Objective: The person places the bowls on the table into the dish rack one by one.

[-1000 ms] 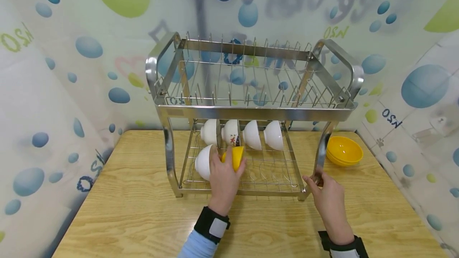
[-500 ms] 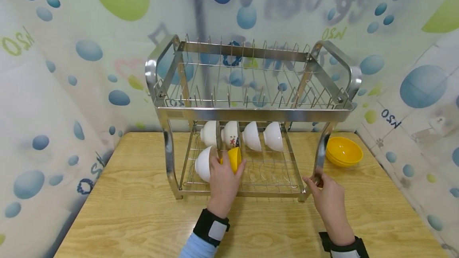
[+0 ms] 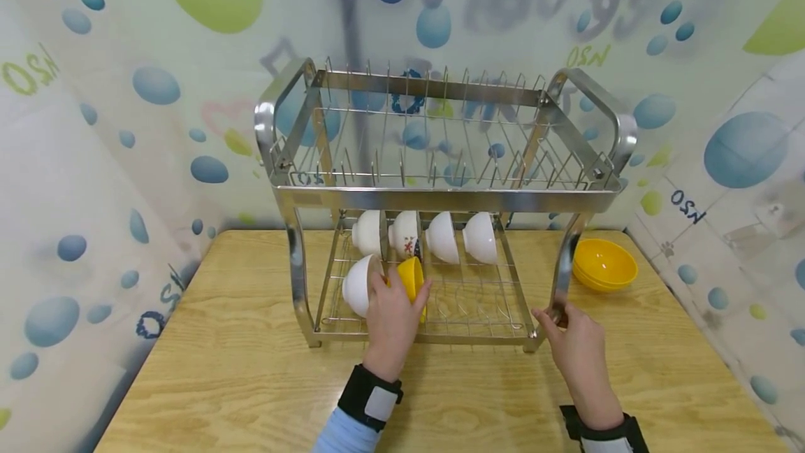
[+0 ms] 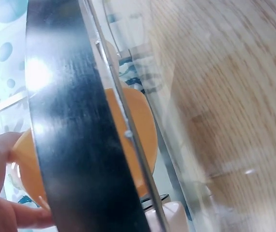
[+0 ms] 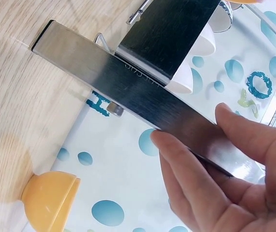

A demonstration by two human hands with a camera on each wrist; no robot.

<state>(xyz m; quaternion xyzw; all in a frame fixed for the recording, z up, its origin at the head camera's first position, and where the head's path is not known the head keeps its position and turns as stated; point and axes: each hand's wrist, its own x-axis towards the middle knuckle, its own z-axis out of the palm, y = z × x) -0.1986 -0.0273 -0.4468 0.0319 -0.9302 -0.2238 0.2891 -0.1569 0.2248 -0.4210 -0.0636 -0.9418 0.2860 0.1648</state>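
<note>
Both hands are at the front of a two-level metal dish rack [image 3: 446, 200] on a wooden desk [image 3: 251, 390]. The left hand [image 3: 393, 327] has its thumb and fingers bent around a yellow bowl [image 3: 411, 273], thumb on the right side and fingers on the left, parted only by the bowl between them. The bowl is turned on its side at the lower level, toward the front. Just left of it, also on its side, sits a large white bowl [image 3: 358, 286]; the fingers hide whether the two touch.

The right hand [image 3: 577, 355] pinches the front right leg [image 3: 564, 264] of the rack low down, thumb on one face and fingers on the other, as the right wrist view shows.

Behind the yellow bowl, four smaller white bowls [image 3: 442, 238] stand on edge in a row, the second from the left with a flower pattern. Outside the rack, on the right of the desk, lie stacked yellow bowls [image 3: 604, 264], open side up. Each wrist wears a black band [image 3: 370, 395], and a light blue sleeve [image 3: 346, 432] shows on the left arm. Behind stands a pale wall [image 3: 157, 180] with blue and green spots.
</note>
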